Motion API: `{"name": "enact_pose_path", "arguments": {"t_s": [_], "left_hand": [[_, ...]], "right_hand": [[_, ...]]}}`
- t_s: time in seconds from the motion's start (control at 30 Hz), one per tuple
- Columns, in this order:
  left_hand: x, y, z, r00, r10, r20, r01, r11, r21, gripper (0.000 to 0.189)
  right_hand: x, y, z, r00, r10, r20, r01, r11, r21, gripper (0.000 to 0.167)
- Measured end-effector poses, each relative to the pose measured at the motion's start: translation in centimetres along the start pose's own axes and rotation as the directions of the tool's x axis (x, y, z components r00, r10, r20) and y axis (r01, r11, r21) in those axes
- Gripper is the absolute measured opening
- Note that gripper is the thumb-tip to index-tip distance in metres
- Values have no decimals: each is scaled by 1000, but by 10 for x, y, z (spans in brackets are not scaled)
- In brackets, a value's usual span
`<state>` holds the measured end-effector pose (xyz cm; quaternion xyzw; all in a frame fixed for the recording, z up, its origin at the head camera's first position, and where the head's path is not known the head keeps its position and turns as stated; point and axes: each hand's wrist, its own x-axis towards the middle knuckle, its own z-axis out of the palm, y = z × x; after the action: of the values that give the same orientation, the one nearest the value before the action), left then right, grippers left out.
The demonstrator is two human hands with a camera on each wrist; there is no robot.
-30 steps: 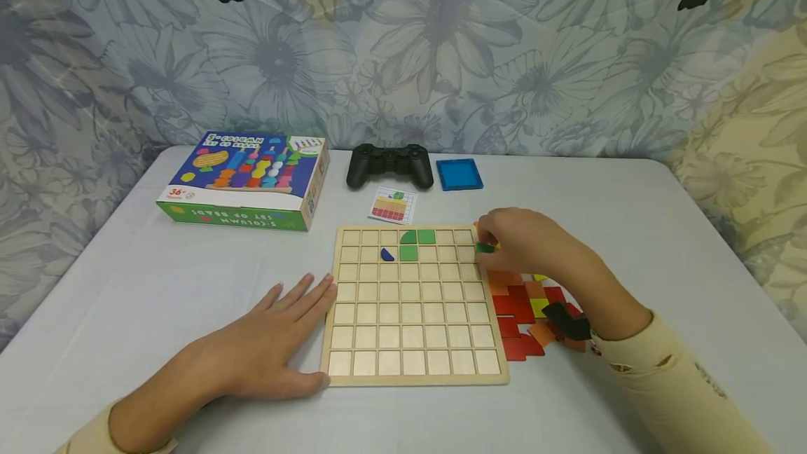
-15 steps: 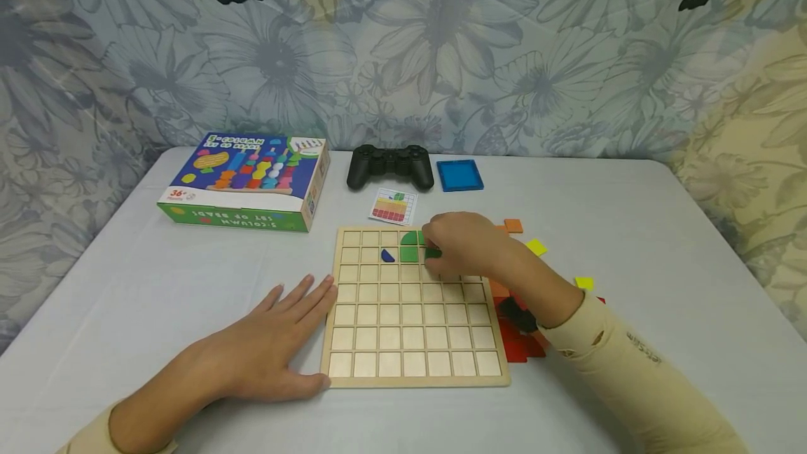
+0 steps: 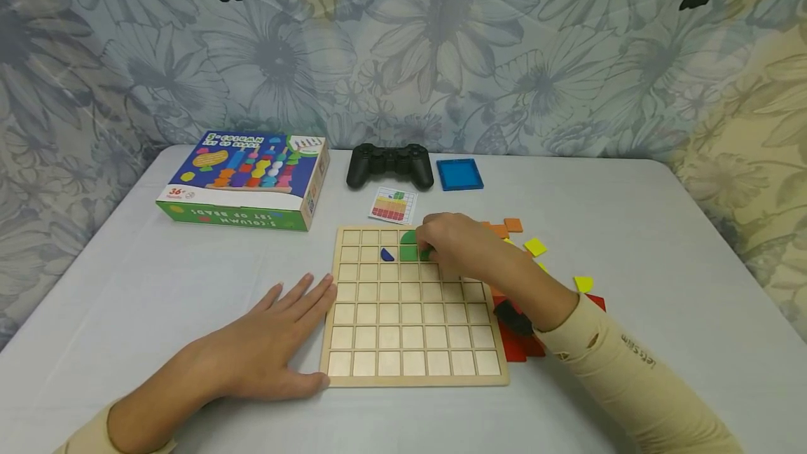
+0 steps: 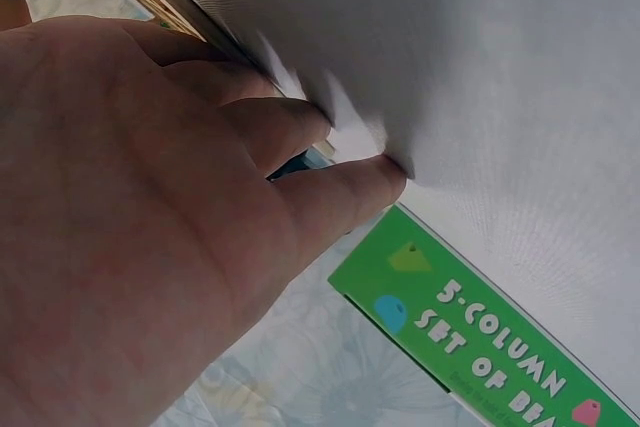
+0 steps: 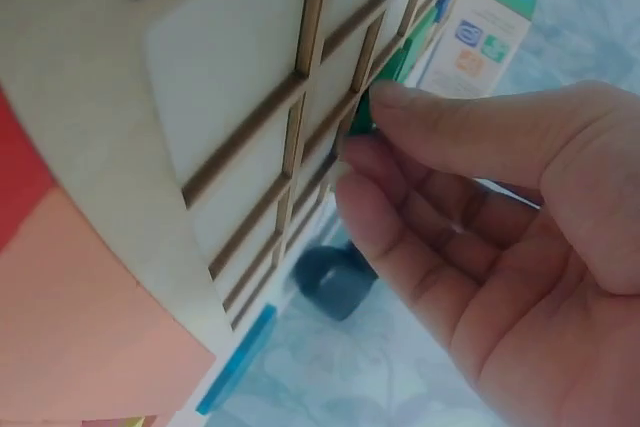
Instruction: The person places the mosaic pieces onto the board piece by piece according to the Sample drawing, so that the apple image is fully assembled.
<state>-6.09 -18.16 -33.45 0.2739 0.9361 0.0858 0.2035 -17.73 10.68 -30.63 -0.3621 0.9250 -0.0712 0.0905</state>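
A green piece is pinched in the right hand over the pale wooden grid board, which lies flat beneath the grip, with a green square and round-cornered green tile in cells immediately left of the grip and a blue segment farther left.

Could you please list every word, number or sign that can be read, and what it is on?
"5-COLUMN SET OF BEA" (cut off by the frame): green side of the box, left wrist view.
"36", then a small mark: box top, head view.
Too small or blurred: the box-top title, the green side's fine print, the right sleeve's lettering.
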Motion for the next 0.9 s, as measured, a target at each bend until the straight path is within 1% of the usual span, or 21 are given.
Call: {"name": "enact_pose_path", "arguments": {"t_s": [0.13, 0.27, 0.37, 0.43, 0.6, 0.7, 0.77, 0.9], "left_hand": [[0, 0, 0, 1000, 3, -2, -3, 1000, 0, 106], [0, 0, 1, 1000, 1, -3, -1, 1000, -2, 106], [0, 0, 0, 1000, 2, -1, -2, 1000, -4, 106], [1, 0, 0, 1000, 4, 0, -4, 1000, -5, 106], [1, 1, -1, 1000, 7, 5, -7, 1000, -5, 106], [1, 1, -1, 1000, 5, 7, -5, 1000, -10, 106], [1, 1, -2, 1000, 4, 9, -4, 1000, -15, 106], [-1, 1, -3, 1000, -2, 5, 2, 1000, -14, 106]], "right_hand": [[0, -1, 2, 999, -18, -28, 18, 1000, 2, 14], [-1, -1, 4, 999, -27, -39, 27, 1000, 12, 14], [-7, 1, 3, 998, -32, -56, 35, 998, 46, 15], [-13, 5, 1, 997, -19, -70, 25, 996, 84, 17], [-36, 22, -7, 993, 58, -103, -43, 988, 148, 20], [-52, 37, -12, 986, 112, -123, -92, 984, 156, 20], [-63, 49, -14, 981, 146, -124, -126, 979, 160, 19], [-78, 72, -19, 972, 220, -83, -204, 965, 163, 18]]}}
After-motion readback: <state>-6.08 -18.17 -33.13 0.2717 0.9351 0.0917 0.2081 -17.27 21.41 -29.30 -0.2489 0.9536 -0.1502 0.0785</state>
